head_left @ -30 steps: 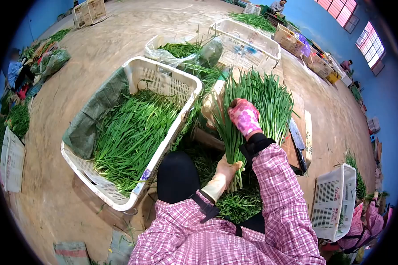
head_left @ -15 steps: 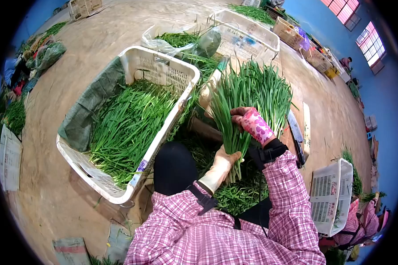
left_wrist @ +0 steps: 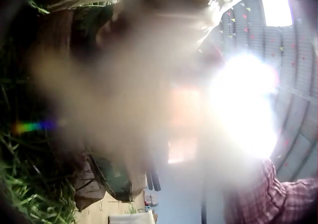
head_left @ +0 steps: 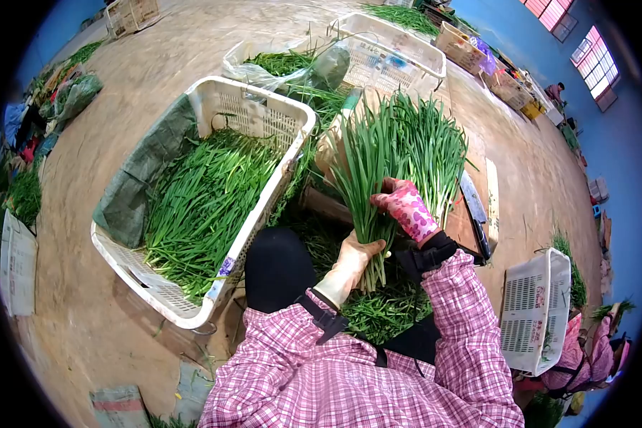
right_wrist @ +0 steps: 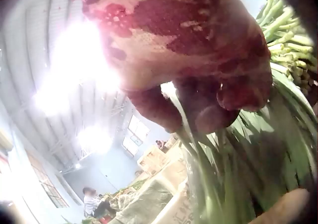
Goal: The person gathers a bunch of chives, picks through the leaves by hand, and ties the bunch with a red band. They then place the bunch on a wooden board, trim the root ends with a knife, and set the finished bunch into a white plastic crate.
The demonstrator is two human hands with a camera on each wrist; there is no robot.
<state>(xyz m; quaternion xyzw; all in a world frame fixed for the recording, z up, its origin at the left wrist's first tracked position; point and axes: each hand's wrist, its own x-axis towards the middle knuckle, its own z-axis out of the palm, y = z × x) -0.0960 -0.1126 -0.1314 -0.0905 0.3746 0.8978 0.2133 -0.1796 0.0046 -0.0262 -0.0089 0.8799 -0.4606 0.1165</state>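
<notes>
I see pink-white plaid shirt [head_left: 357, 391]; black straps [head_left: 328, 322] at its cuffs [head_left: 456, 275]; pink floral glove [head_left: 411, 212] past its right cuff.

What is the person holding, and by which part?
A green bunch: the left grip holds its lower stems. The right grip seems to pinch a strand; where is unclear.

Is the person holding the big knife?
No, the knife lies beside the green stalks, apart from the left hand and the right hand.

Head view: brown floor [head_left: 164, 60] at eleven o'clock; blue wall [head_left: 628, 203] at three; bright barred window [head_left: 596, 65] at two. Left wrist view: ribbed ceiling [left_wrist: 303, 70] at two; white glare [left_wrist: 243, 109] fills three.
</notes>
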